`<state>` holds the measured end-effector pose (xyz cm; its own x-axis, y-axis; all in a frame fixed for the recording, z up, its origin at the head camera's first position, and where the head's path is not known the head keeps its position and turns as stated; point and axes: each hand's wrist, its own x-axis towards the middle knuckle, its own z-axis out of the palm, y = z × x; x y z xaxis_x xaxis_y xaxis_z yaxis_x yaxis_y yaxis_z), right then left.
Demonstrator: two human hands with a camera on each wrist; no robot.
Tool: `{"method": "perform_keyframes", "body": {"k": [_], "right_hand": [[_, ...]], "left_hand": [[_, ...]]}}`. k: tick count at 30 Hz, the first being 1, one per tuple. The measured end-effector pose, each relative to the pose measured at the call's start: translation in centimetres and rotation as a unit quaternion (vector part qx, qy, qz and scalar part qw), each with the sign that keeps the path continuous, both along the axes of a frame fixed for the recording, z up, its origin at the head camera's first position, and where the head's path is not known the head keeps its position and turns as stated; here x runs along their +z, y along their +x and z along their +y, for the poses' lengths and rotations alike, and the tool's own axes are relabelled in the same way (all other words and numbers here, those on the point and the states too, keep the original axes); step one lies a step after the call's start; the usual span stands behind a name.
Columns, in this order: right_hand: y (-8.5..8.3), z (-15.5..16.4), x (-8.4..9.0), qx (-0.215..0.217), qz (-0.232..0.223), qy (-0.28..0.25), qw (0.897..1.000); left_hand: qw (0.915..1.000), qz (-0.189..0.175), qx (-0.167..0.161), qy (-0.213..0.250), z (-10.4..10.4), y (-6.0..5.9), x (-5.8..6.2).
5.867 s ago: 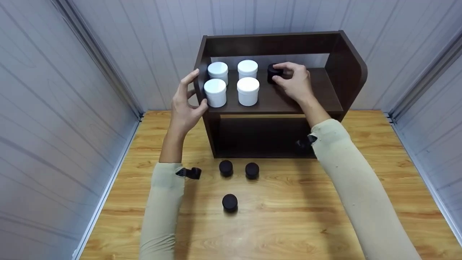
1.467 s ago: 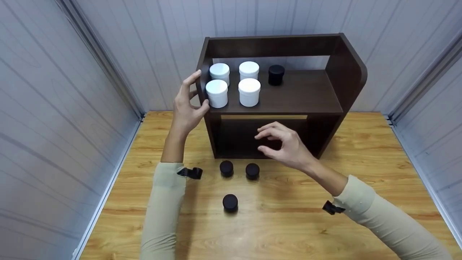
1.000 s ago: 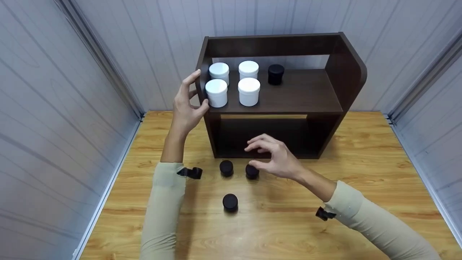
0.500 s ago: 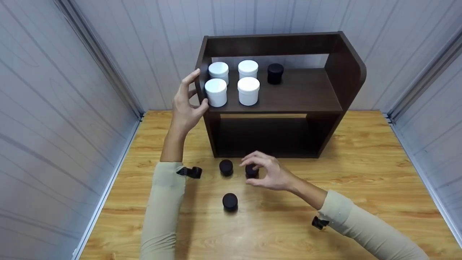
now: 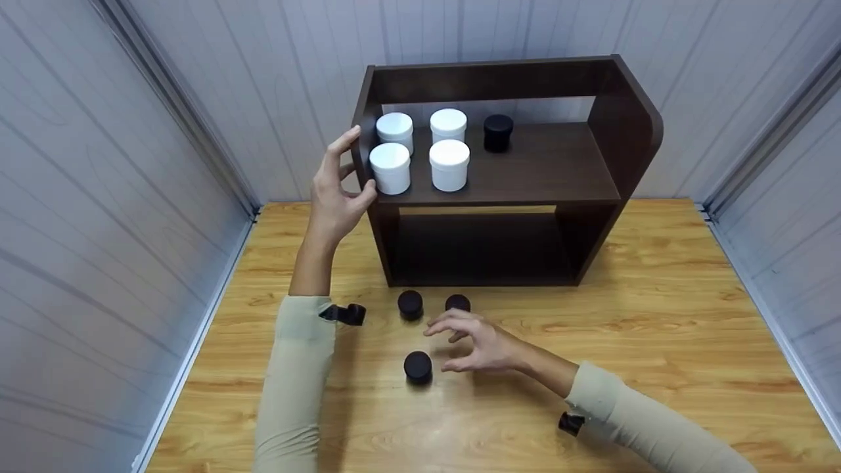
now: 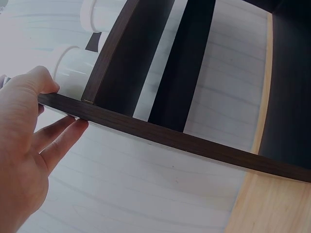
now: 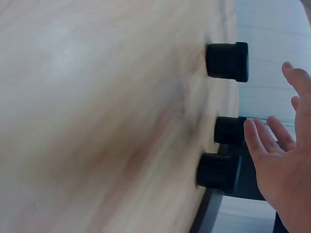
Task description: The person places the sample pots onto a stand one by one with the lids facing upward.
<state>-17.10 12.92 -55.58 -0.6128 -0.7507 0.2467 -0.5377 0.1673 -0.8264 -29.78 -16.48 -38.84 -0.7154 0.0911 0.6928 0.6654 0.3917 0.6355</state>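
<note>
My left hand (image 5: 336, 197) grips the left side panel of a dark brown shelf (image 5: 499, 197). In the left wrist view its thumb lies on one side of the panel edge (image 6: 121, 123) and its fingers on the other. My right hand (image 5: 476, 343) hovers over the floor with fingers parted and nothing between them. Just left of it is a black lidded jar (image 5: 418, 368). A second black jar (image 5: 457, 303), partly covered by the hand, and a third black jar (image 5: 410, 305) stand nearer the shelf. The right wrist view shows the right hand (image 7: 284, 150) apart from the nearest black jar (image 7: 227, 61).
Several white lidded jars (image 5: 449, 165) stand in two rows on the left of the shelf's upper board. A black jar (image 5: 498, 133) is right of the back row. Pale panel walls (image 5: 131, 217) enclose the wood-pattern floor (image 5: 525, 420).
My right hand let go of the black jar on the upper board and came down, passing over the floor jars towards the nearest one. The left hand has kept its grip on the shelf.
</note>
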Motion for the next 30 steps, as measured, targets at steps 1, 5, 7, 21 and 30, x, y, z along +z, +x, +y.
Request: {"method": "perform_keyframes", "body": {"k": [1,5,7,21,30], "right_hand": [[0.1,-0.1,-0.3,0.005,-0.007,0.000,1.000],[0.3,-0.5,-1.4,0.020,-0.020,0.007,1.000],[0.4,-0.7,-1.9,0.027,-0.017,0.011,0.999],[1.1,-2.0,-4.0,0.023,-0.001,0.033,0.999],[1.3,-2.6,-4.1,-0.001,0.003,0.033,0.999]], "left_hand": [[1.0000,0.000,0.000,-0.001,0.0,0.0,0.0],[1.0000,0.000,0.000,-0.001,0.0,0.0,0.0],[1.0000,0.001,0.000,0.001,0.0,0.0,0.0],[1.0000,0.004,0.001,0.001,0.0,0.1,-0.2],[1.0000,0.009,0.002,-0.001,-0.1,-0.1,-0.3]]}}
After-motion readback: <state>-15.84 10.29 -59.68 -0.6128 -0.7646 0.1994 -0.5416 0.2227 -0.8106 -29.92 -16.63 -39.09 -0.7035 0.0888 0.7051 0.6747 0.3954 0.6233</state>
